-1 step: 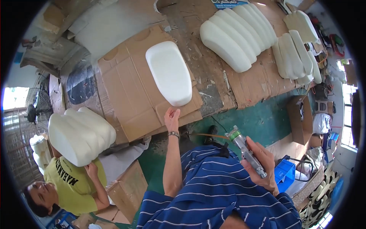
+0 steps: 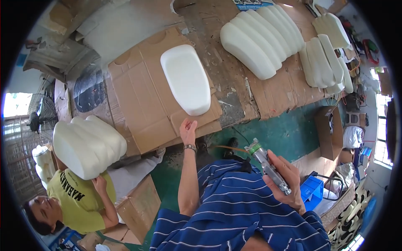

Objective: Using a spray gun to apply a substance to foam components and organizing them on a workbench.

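Observation:
A white, rounded, seat-shaped foam pad [image 2: 186, 79] lies on flattened cardboard [image 2: 142, 92] on the worktable. Just below the pad's near end, my left hand [image 2: 188, 131] is at the cardboard's front edge. Its fingers are slightly bent and apart, with nothing in them. My right hand [image 2: 285, 175] is closed around a silver metal hand tool [image 2: 268, 163] with a green collar, over the floor in front of me. The tool's exact kind is not plain. An orange hose [image 2: 230, 147] shows near its green end.
Stacked white foam pads [image 2: 261, 42] stand at the back right, with more pads [image 2: 322, 62] beyond. At left, a person in a yellow shirt [image 2: 79, 201] touches another stack [image 2: 88, 146]. A fan [image 2: 39, 119] is far left. A blue crate [image 2: 312, 190] and an open carton [image 2: 329, 131] are at right.

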Demonstrator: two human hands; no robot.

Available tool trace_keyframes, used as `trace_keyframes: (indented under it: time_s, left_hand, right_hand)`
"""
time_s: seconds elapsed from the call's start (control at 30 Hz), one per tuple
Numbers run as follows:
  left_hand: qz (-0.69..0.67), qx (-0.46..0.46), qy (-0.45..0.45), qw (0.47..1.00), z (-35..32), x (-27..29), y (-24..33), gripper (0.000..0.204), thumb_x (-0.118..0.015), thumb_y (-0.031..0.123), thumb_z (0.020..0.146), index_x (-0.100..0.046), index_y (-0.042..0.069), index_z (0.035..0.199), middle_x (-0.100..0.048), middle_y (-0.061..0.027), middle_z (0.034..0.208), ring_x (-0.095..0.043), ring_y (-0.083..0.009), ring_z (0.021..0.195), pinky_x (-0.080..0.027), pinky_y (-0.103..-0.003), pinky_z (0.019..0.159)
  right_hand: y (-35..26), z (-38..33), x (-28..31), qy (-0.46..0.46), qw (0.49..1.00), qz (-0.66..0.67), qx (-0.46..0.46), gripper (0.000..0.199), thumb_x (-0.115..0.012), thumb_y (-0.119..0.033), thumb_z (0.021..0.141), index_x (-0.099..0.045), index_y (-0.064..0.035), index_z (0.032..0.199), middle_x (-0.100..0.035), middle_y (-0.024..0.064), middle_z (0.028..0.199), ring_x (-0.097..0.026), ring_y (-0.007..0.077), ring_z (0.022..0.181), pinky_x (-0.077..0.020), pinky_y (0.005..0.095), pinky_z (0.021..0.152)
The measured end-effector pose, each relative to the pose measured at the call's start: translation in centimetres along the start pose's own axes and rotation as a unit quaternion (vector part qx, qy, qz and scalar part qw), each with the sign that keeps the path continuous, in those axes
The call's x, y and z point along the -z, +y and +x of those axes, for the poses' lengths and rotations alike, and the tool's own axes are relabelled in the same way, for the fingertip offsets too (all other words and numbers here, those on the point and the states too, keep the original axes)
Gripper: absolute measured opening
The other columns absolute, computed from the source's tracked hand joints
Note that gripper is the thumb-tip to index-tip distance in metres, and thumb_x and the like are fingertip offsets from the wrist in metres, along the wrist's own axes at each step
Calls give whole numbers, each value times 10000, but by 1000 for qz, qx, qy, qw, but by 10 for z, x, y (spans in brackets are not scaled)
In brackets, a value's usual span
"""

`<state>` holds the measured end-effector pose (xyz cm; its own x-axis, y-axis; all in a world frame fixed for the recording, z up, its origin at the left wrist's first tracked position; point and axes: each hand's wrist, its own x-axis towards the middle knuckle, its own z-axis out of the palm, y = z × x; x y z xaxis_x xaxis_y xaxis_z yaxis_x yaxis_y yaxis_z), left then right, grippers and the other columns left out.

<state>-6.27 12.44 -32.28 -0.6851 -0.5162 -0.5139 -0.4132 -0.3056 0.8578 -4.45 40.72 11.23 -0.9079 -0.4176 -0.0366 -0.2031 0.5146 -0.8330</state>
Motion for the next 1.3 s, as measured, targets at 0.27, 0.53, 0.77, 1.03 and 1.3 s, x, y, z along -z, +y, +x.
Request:
trace_keyframes:
  time_s: [0.27, 0.53, 0.77, 1.03, 1.3]
  left_hand:
    - [-26, -8, -24, 999, -15, 20, -11, 447, -757, 109, 898, -587, 37, 1305, -612, -31, 1149, -600, -106, 986, -519, -251, 814]
    - [-54, 35, -27, 998, -19, 18, 3, 369, -718, 76, 916, -607, 62, 1268, -598, -18, 1166, -603, -114, 1017, -528, -263, 834]
    - [-168, 68, -6, 983, -38, -4, 8, 438, -654, 40, 935, -529, 15, 1354, -591, -76, 1191, -621, -193, 1037, -570, -388, 896]
    - [-393, 173, -16, 903, -30, -42, 7, 677, -643, 112, 956, -293, -25, 1518, -510, -186, 1364, -516, -335, 1279, -458, -571, 1102]
    - [-466, 176, -12, 867, -13, -77, 19, 355, -616, -23, 875, -570, 17, 1225, -632, -92, 1157, -572, -273, 1167, -443, -552, 1119]
  right_hand:
    - [9, -30, 7, 11, 999, -3, 38, 655, -745, 2, 779, -554, 43, 1404, -633, 175, 914, -626, 269, 744, -482, 325, 658]
    - [31, -58, 23, 14, 999, 4, 32, 683, -727, 43, 751, -545, 44, 1410, -640, 178, 913, -638, 287, 761, -487, 338, 683]
    - [36, -72, 29, -36, 999, 34, 1, 662, -727, 4, 758, -565, 27, 1399, -643, 172, 924, -624, 288, 751, -478, 340, 685]
    - [32, -75, 36, 15, 998, 37, -46, 623, -718, -31, 745, -600, 41, 1353, -647, 185, 907, -630, 286, 743, -480, 338, 696]
    - [35, -64, 42, 51, 997, 2, -64, 625, -728, 13, 777, -587, 19, 1386, -640, 154, 866, -624, 248, 704, -461, 312, 647]
